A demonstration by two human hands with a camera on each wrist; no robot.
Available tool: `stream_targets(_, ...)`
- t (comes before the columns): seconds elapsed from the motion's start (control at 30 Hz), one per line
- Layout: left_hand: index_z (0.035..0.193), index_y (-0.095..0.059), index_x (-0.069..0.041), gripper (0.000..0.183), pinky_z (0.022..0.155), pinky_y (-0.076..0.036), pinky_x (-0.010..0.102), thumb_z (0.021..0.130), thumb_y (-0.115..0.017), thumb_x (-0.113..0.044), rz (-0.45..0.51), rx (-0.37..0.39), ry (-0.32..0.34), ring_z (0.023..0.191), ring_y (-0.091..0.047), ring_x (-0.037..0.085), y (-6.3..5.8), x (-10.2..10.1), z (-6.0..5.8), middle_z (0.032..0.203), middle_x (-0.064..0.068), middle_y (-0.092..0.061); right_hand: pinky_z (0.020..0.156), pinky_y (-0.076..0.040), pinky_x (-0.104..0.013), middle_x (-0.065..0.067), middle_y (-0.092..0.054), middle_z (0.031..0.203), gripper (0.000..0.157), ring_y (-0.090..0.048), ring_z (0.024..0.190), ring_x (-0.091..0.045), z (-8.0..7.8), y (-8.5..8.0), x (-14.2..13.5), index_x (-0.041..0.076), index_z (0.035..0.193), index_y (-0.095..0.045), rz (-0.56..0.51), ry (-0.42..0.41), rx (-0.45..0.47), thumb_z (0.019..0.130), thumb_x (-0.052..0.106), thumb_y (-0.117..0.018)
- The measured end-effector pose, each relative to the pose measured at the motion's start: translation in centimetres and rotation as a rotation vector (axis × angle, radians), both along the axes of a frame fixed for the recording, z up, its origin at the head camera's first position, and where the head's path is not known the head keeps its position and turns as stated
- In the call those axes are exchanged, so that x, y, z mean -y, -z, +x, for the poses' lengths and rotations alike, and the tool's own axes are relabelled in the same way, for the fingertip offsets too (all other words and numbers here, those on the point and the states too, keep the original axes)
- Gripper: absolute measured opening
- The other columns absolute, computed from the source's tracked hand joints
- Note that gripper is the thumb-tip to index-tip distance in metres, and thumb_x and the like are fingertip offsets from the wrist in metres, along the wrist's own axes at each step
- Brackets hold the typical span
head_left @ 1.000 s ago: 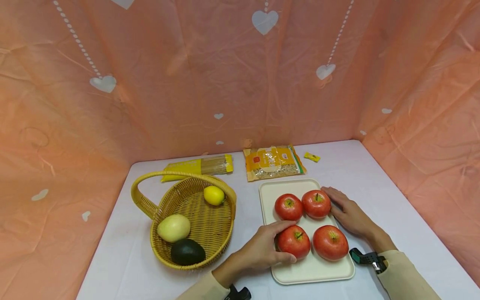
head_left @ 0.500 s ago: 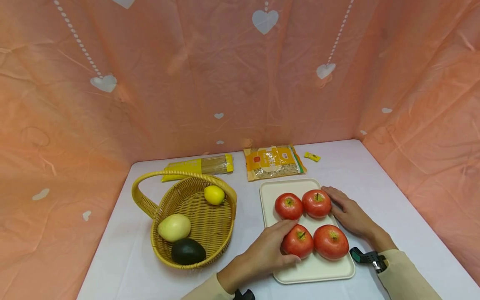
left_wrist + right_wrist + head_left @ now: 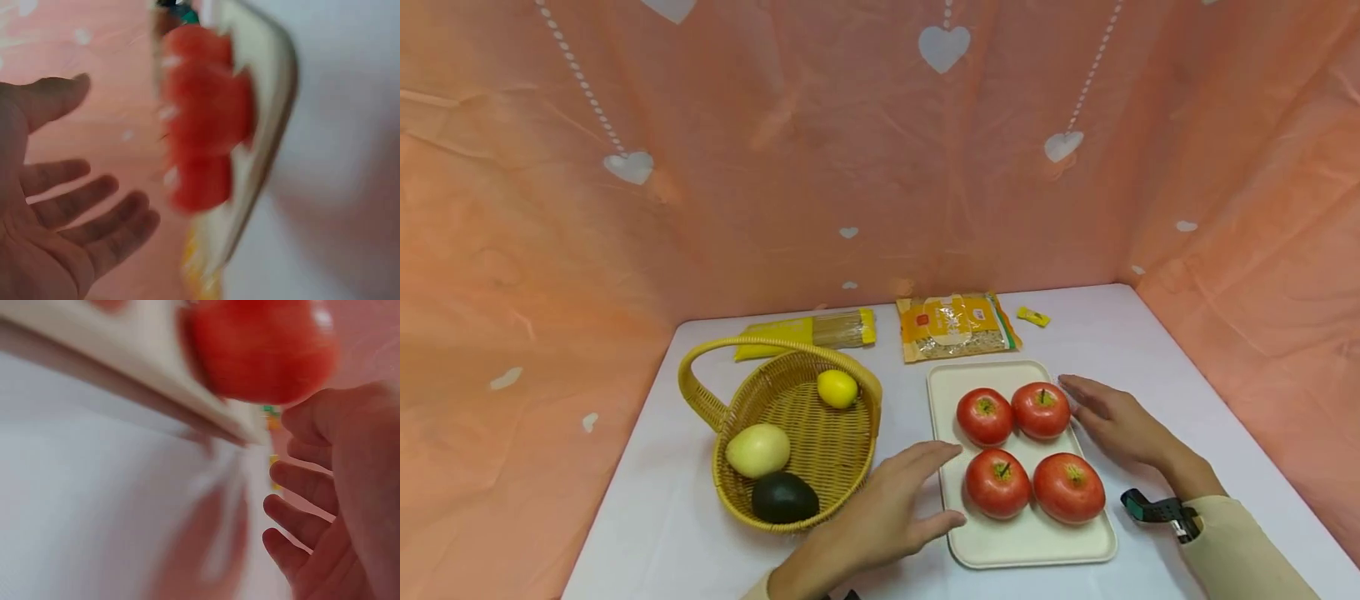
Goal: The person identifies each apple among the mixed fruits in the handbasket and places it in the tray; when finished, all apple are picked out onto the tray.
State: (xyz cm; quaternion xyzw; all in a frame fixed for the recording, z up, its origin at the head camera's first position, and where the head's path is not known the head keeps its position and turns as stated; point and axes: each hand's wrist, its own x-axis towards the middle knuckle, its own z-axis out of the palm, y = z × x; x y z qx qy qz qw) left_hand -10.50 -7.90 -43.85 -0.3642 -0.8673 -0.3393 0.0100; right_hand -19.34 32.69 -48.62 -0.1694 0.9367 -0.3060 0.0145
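Observation:
Several red apples (image 3: 997, 484) rest in two rows on a cream rectangular tray (image 3: 1030, 546). My left hand (image 3: 880, 512) hovers at the tray's left side, fingers and thumb spread apart, a small gap from the near-left apple. The left wrist view shows the same hand (image 3: 56, 206) with an empty palm, the apples blurred beyond it. Beside the tray's right edge is my right hand (image 3: 1123, 425), close to the far-right apple (image 3: 1041, 410) and holding nothing. In the right wrist view its fingers (image 3: 300, 481) extend loosely, near a blurred apple (image 3: 262, 350).
Left of the tray stands a wicker basket (image 3: 831, 450) with a tall handle, holding a lemon (image 3: 837, 389), a pale yellow-green fruit (image 3: 758, 451) and a dark avocado (image 3: 785, 497). Behind lie a noodle pack (image 3: 808, 331), a grain bag (image 3: 957, 327) and a small yellow packet (image 3: 1033, 317).
My left hand has let go of the near-left apple, which shifted slightly right earlier, and has drawn back to the left. The right hand has come slightly away from the tray's edge.

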Motion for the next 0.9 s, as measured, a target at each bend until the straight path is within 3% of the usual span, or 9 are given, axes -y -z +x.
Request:
stream_targets(0.1, 0.147, -0.067, -0.013, 0.055, 0.111, -0.059, 0.037, 0.097, -0.086, -0.025, 0.111, -0.081, -0.026, 0.13, -0.071, 0.019, -2.5, 4.0, 0.7, 0.144, 0.002, -0.072, 0.117, -0.048, -0.064, -0.025, -0.062, 0.154, 0.051, -0.057, 0.142, -0.051, 0.1, -2.0, -0.6, 0.004, 0.155, -0.058, 0.055, -0.006, -0.121, 0.107, 0.015, -0.069)
stream_targets(0.23, 0.135, -0.075, -0.009, 0.037, 0.108, -0.056, 0.023, 0.104, -0.078, -0.03, 0.205, -0.36, -0.123, 0.119, -0.076, 0.017, -7.4, 10.2, 1.3, 0.13, 0.006, -0.079, 0.126, -0.045, -0.042, -0.025, -0.066, 0.147, 0.052, -0.06, 0.135, -0.049, 0.1, -5.3, -1.1, 0.006, 0.151, -0.062, 0.116, 0.002, -0.347, 0.101, 0.011, -0.076)
stream_targets(0.37, 0.12, -0.081, 0.001, 0.055, 0.11, -0.047, 0.009, 0.108, -0.067, -0.05, 0.236, -0.691, -0.332, 0.123, -0.07, -0.003, -13.5, 16.0, 1.7, 0.113, 0.016, -0.082, 0.132, -0.027, -0.022, -0.026, -0.066, 0.147, 0.052, -0.058, 0.136, -0.049, -0.5, -9.9, -1.4, 0.003, 0.147, -0.065, 0.14, 0.003, -0.577, 0.097, 0.01, -0.076)
stream_targets(0.47, 0.119, -0.081, 0.005, 0.063, 0.109, -0.043, 0.005, 0.106, -0.067, -0.055, 0.232, -0.864, -0.502, 0.122, -0.062, -0.016, -16.7, 19.4, 1.2, 0.107, 0.026, -0.08, 0.133, -0.026, -0.024, -0.028, -0.066, 0.146, 0.052, -0.058, 0.137, -0.051, -1.2, -13.4, -1.2, -0.001, 0.144, -0.068, 0.103, 0.002, -0.762, 0.107, 0.034, -0.067)
stream_targets(0.53, 0.123, -0.079, 0.006, 0.065, 0.109, -0.039, 0.004, 0.107, -0.065, -0.055, 0.205, -0.92, -0.59, 0.115, -0.072, 0.005, -17.8, 21.2, 0.6, 0.108, 0.033, -0.077, 0.133, -0.031, -0.03, -0.028, -0.066, 0.146, 0.067, -0.058, 0.138, -0.052, -1.5, -15.1, -0.9, -0.003, 0.144, -0.068, 0.07, 0.019, -0.871, 0.11, 0.054, -0.058)
stream_targets(0.63, 0.134, -0.073, 0.007, 0.068, 0.119, -0.042, 0.018, 0.111, -0.054, -0.054, 0.114, -0.928, -0.705, 0.11, -0.071, 0.044, -17.9, 23.3, -0.4, 0.119, 0.039, -0.072, 0.132, -0.036, -0.049, -0.033, -0.064, 0.147, 0.088, -0.056, 0.137, -0.058, -2.0, -16.6, -0.5, -0.005, 0.146, -0.065, 0.051, 0.061, -0.97, 0.109, 0.071, -0.045)
stream_targets(0.7, 0.139, -0.068, 0.009, 0.07, 0.121, -0.048, 0.038, 0.112, -0.044, -0.052, 0.018, -0.93, -0.765, 0.107, -0.06, 0.064, -17.1, 24.2, -0.9, 0.126, 0.041, -0.069, 0.129, -0.036, -0.06, -0.035, -0.06, 0.15, 0.091, -0.053, 0.137, -0.061, -2.2, -16.5, -0.3, -0.007, 0.15, -0.06, 0.061, 0.086, -0.985, 0.109, 0.072, -0.042)
stream_targets(0.8, 0.141, -0.062, 0.01, 0.07, 0.104, -0.049, 0.074, 0.11, -0.039, -0.049, -0.116, -0.942, -0.822, 0.115, -0.056, 0.068, -14.9, 25.0, -1.8, 0.132, 0.041, -0.064, 0.129, -0.03, -0.069, -0.038, -0.054, 0.154, 0.094, -0.047, 0.139, -0.064, -2.7, -14.9, -0.4, -0.009, 0.155, -0.053, 0.135, 0.093, -0.943, 0.109, 0.072, -0.037)
stream_targets(0.9, 0.143, -0.056, 0.01, 0.068, 0.087, -0.044, 0.084, 0.106, -0.039, -0.045, -0.223, -0.896, -0.828, 0.12, -0.053, 0.067, -12.0, 25.8, -2.7, 0.137, 0.042, -0.059, 0.132, -0.022, -0.07, -0.036, -0.047, 0.16, 0.094, -0.041, 0.145, -0.061, -3.1, -11.9, -0.8, -0.007, 0.158, -0.049, 0.253, 0.081, -0.842, 0.11, 0.071, -0.031)
